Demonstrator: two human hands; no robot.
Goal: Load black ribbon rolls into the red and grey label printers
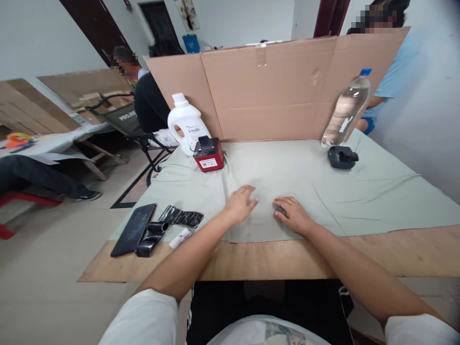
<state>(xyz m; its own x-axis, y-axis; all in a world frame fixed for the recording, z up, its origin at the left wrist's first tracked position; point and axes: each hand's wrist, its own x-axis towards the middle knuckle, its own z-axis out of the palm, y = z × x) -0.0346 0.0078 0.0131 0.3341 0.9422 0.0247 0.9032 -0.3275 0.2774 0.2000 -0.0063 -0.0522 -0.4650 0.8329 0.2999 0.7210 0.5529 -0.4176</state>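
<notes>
"As the wooden table is looked down upon, what is it covered by?"

"By a pale green cloth, with bare wood left along the near edge. Behind, a cardboard panel is stood upright."

"And what is set before the panel?"

"At the right, a clear bottle capped in blue; at the left, a white jug. At the near left corner, a black tablet is laid."

"How are the hands placed?"

"Both are held side by side at the middle of the cloth, a gap left between. The left hand is loosely opened, nothing seen gripped. The right hand is half curled; whether anything is gripped cannot be told."

"And the smaller things?"

"A red box is set before the jug, a black device before the bottle. Black strips are laid beside the tablet, a white tube near them. Under the right fingers, a dark patch is shown, object or shadow not being certain."
</notes>
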